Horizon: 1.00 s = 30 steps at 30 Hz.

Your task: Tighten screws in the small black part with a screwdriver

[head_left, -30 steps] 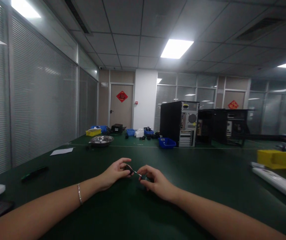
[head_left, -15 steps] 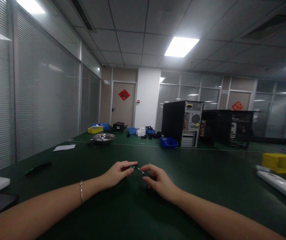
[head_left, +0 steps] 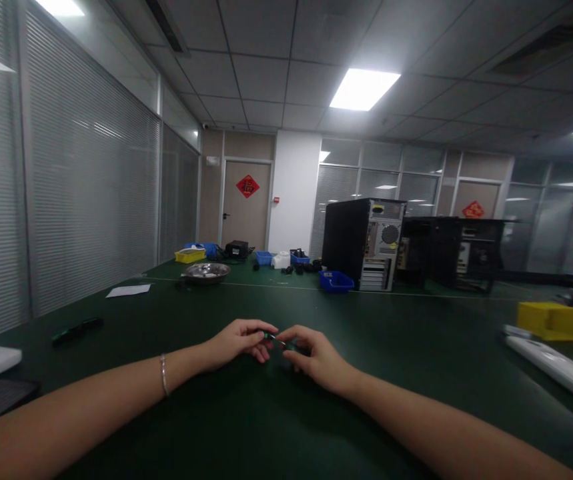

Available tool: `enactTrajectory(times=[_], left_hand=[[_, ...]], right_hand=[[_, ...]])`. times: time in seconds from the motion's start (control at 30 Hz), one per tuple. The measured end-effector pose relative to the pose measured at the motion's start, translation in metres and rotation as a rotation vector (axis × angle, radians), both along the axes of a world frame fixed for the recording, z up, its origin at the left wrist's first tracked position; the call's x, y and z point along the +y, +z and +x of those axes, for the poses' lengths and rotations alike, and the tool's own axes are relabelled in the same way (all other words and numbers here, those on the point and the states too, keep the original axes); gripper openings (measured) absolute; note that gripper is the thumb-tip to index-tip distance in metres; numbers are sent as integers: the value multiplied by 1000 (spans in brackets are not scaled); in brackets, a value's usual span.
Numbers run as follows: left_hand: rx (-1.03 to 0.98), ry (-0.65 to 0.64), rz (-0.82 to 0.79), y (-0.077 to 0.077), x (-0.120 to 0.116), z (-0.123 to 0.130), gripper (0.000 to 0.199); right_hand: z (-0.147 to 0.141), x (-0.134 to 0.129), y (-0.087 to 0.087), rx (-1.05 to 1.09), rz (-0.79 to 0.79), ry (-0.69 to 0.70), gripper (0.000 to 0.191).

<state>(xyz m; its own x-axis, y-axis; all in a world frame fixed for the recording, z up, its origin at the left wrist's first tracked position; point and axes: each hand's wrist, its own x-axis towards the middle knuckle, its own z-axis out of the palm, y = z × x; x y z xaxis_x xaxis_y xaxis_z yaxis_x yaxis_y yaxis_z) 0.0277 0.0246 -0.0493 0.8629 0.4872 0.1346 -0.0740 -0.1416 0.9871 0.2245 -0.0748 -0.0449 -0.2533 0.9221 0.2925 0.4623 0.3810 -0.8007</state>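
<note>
My left hand (head_left: pixel 240 341) pinches a small green-and-dark piece (head_left: pixel 266 335) between thumb and forefinger; its other fingers hang below. My right hand (head_left: pixel 316 353) is closed around the dark green handle of a screwdriver (head_left: pixel 290 346), largely hidden by the fingers. Its short metal shaft reaches left to the piece in my left hand. Whether the tip sits inside that piece or only touches it, I cannot tell. Both hands are just above the green table (head_left: pixel 256 427), fingertips almost meeting.
A dark green tool (head_left: pixel 77 331) and white paper (head_left: pixel 129 291) lie left. Farther back are a metal bowl (head_left: pixel 208 272), a blue bin (head_left: pixel 336 281) and a computer case (head_left: pixel 359 243). At right are a yellow bin (head_left: pixel 551 321) and a long white device (head_left: pixel 556 367).
My hands have drawn slightly closer together, and less of the metal shaft shows between them. Lower fingers of my left hand have come into sight. The view has shifted slightly.
</note>
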Motion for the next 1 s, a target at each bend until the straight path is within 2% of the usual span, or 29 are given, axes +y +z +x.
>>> enactTrajectory(times=[0.23, 0.5, 0.7, 0.87, 1.0], left_hand=[[-10, -62, -87, -4, 6, -3, 35], [14, -114, -138, -1, 4, -6, 33], [-32, -52, -137, -3, 4, -4, 33], [-31, -16, -57, -4, 3, -2, 37], [7, 52, 133, -3, 0, 0, 36]], right_hand=[[3, 1, -4, -66, 44, 24, 30], [3, 2, -6, -77, 51, 67, 31], [2, 1, -4, -102, 73, 23, 29], [0, -3, 1, -150, 112, -26, 25], [-1, -6, 4, -160, 101, -34, 25]])
